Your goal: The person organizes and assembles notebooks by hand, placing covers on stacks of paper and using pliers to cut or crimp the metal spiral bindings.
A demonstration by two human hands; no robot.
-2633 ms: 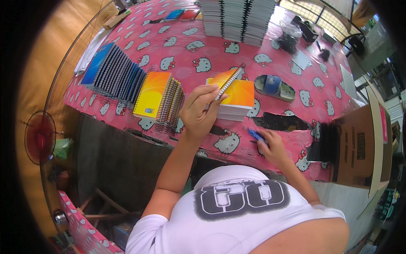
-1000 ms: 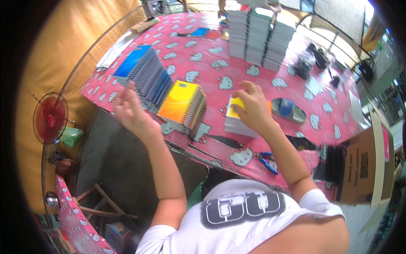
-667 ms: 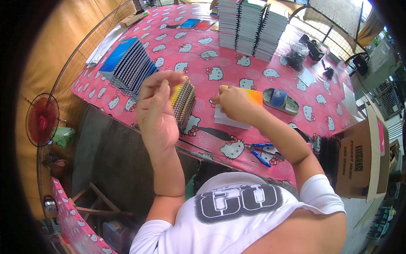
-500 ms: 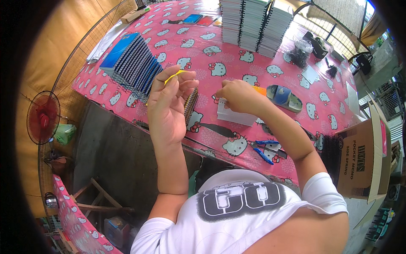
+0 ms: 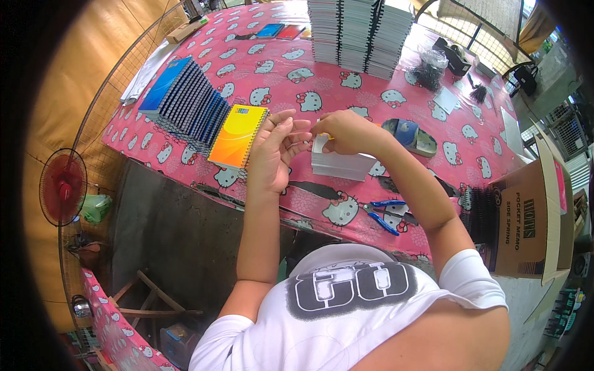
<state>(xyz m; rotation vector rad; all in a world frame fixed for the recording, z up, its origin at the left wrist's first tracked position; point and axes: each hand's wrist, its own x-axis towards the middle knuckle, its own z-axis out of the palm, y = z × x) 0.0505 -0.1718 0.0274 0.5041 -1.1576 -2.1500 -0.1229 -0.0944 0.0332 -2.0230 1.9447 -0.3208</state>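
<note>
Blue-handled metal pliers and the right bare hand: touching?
Apart. The head view shows the pliers lying on the pink patterned tablecloth, with pink cloth visible between them and the right hand at the white paper stack.

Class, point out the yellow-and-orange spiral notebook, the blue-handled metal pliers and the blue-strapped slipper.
Yellow-and-orange notebook [image 5: 239, 137], head view: cover.
Blue-handled pliers [image 5: 385, 224], head view: lower handle.
Blue-strapped slipper [image 5: 406, 133], head view: strap.

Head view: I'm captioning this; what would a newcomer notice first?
Probably the pink cat-print tablecloth, with tall stacks of bound pages at its far side. Next, the lone slipper right of the right hand, and the bright yellow-orange notebook just left of the left hand.
</note>
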